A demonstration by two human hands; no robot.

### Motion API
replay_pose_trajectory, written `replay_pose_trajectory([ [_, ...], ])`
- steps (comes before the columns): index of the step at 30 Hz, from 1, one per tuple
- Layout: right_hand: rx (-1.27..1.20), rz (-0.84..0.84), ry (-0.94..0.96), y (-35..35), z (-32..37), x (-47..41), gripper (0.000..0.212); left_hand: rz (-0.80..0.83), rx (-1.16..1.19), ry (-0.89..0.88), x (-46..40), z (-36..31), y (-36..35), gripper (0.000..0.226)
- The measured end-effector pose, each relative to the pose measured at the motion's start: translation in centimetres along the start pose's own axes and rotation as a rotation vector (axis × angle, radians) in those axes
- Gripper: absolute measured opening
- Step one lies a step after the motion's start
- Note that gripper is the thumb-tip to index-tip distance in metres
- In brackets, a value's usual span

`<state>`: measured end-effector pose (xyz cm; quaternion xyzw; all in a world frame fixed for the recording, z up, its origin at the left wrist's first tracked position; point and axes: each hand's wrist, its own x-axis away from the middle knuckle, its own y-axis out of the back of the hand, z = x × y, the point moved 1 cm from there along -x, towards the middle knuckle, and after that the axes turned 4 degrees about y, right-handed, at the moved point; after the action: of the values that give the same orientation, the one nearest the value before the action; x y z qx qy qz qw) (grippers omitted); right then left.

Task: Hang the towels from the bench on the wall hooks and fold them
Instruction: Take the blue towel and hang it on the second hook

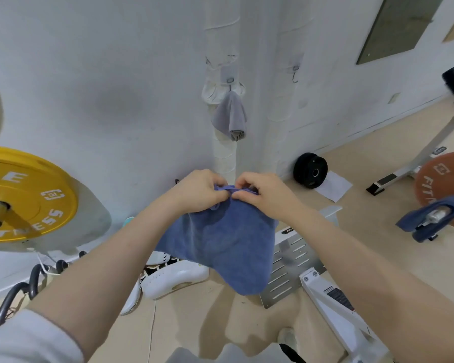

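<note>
Between both hands, out in front of the person and above the floor, hangs the blue terry-cloth towel (220, 247), bunched along its top edge and drooping to a rounded lower corner. The left hand (197, 191) and the right hand (262, 191) are side by side, almost touching, each pinched shut on that top edge. On the white wall beyond, a grey folded towel (230, 116) hangs from a small wall hook (230, 81); a second metal hook (295, 73) to its right is bare. A yellow weight plate (24, 195) sits far left, an orange weight plate (446, 189) far right, with another blue cloth (427, 218) draped at its bar end.
</note>
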<state>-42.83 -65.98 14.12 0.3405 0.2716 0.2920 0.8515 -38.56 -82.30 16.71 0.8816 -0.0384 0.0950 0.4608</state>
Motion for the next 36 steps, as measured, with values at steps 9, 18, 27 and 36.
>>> replay_pose_trajectory([
  [9,-0.107,0.196,-0.168,4.2,-4.0,0.1,0.030,-0.264,0.552,0.185,-2.3,0.1,-1.2,0.024],
  [18,-0.272,0.204,-0.371,10.2,-10.4,0.9,0.042,-0.336,0.956,0.363,-6.6,0.7,-2.6,0.029],
  [27,-0.509,-0.018,-0.456,15.4,-14.7,0.4,0.026,-0.139,1.063,0.510,-9.0,-2.8,-3.8,0.011],
  [36,-0.356,-0.253,-0.693,17.7,-18.0,-0.3,0.009,-0.288,0.920,0.617,-13.4,-3.6,-5.3,0.032],
])
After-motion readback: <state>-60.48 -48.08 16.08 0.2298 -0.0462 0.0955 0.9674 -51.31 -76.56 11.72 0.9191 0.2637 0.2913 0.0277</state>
